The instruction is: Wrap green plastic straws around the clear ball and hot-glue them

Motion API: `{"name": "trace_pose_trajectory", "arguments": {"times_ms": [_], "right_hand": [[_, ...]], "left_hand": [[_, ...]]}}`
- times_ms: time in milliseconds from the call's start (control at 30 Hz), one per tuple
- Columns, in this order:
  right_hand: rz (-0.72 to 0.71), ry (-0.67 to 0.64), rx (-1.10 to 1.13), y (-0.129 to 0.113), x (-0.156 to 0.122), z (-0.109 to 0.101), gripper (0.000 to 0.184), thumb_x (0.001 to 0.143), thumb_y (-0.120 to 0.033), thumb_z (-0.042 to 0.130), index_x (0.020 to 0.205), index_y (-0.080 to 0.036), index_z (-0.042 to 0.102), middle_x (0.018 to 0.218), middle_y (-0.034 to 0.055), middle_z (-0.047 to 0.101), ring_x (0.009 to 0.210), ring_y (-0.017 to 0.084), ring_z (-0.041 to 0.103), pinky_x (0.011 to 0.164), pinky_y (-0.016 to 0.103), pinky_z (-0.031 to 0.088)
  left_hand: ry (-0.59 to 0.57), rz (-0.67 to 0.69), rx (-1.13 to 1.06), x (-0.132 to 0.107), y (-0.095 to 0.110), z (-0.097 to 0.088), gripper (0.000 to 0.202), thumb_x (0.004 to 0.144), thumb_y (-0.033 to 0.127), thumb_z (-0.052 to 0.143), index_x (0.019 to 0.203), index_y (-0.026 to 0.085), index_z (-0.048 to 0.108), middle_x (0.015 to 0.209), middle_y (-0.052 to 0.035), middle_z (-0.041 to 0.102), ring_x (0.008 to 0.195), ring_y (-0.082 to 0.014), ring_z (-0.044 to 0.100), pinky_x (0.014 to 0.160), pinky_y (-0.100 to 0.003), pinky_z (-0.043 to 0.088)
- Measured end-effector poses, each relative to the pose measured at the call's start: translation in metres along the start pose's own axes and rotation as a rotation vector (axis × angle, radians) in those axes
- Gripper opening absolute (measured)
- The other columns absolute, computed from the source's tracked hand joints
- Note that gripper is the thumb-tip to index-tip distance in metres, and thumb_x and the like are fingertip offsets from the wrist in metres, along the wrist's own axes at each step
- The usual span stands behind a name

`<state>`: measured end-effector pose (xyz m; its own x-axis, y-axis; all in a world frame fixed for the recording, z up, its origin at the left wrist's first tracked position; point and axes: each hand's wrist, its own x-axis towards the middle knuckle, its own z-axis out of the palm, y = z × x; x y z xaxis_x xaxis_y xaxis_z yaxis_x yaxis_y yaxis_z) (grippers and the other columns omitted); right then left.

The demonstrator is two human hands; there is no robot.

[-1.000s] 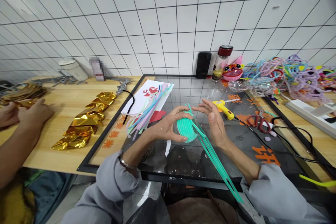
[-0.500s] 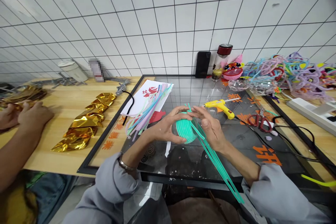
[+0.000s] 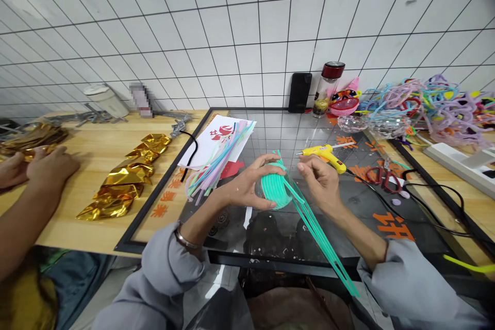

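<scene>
My left hand (image 3: 257,180) is wrapped round a clear rounded plastic shell covered with rows of green strips (image 3: 274,188). Its thumb presses the near side while the fingers curve over the top. From the shell, long loose green strips (image 3: 325,242) trail down to the right past the table's front edge. Just right of the shell, and apart from it, my right hand (image 3: 320,180) is closed with thumb and curled fingers together; whatever may be in that pinch is too small to make out. Behind the right hand lies a yellow hot glue gun (image 3: 327,157), its nozzle pointing left.
Red-handled scissors (image 3: 382,180) and a black cord lie right. Pastel strips (image 3: 220,160) rest on white paper (image 3: 199,144). Gold foil (image 3: 124,180) lies left, near another person's hands (image 3: 50,165). A glass bottle (image 3: 327,90), phone (image 3: 299,93) and power strip (image 3: 460,167) stand farther off.
My right hand has drawn back to the right from the green-wrapped shell, and its stretched fingers have curled closed. My left hand keeps its hold with the shell barely moved.
</scene>
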<state>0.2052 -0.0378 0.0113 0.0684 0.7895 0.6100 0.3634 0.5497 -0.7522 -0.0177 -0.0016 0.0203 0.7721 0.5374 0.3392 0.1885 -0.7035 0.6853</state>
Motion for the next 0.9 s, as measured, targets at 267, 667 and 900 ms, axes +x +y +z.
{"name": "trace_pose_trajectory", "arguments": {"times_ms": [267,667,900], "right_hand": [[0.078,0.016,-0.058,0.0002,-0.0009,-0.0037,0.045,0.1,-0.056,0.042,0.068,-0.025,0.048,0.059,-0.003,0.043,0.057,0.015,0.043,0.058,0.03,0.039],[0.03,-0.291,0.007,0.0074,-0.0034,0.0028,0.053,0.102,-0.059,0.031,0.118,-0.03,0.072,0.126,0.0088,0.065,0.125,0.028,0.055,0.108,0.054,0.036],[0.001,-0.319,0.016,0.0025,-0.0025,0.0023,0.05,0.102,-0.056,0.032,0.117,-0.031,0.072,0.12,0.0074,0.069,0.119,0.027,0.059,0.105,0.054,0.039]], "left_hand": [[-0.002,-0.011,0.001,0.0013,-0.0006,0.0009,0.068,0.067,0.038,0.085,0.127,0.027,0.055,0.149,-0.015,0.035,0.144,-0.039,0.035,0.119,-0.064,0.03],[0.02,0.033,-0.001,0.0027,-0.0028,0.0035,0.067,0.068,0.038,0.084,0.127,0.028,0.055,0.148,-0.0142,0.038,0.146,-0.0375,0.034,0.12,-0.062,0.031],[0.021,0.04,-0.016,0.0034,-0.0023,0.0041,0.068,0.068,0.038,0.084,0.128,0.027,0.053,0.148,-0.0146,0.036,0.147,-0.0384,0.032,0.12,-0.063,0.03]]}}
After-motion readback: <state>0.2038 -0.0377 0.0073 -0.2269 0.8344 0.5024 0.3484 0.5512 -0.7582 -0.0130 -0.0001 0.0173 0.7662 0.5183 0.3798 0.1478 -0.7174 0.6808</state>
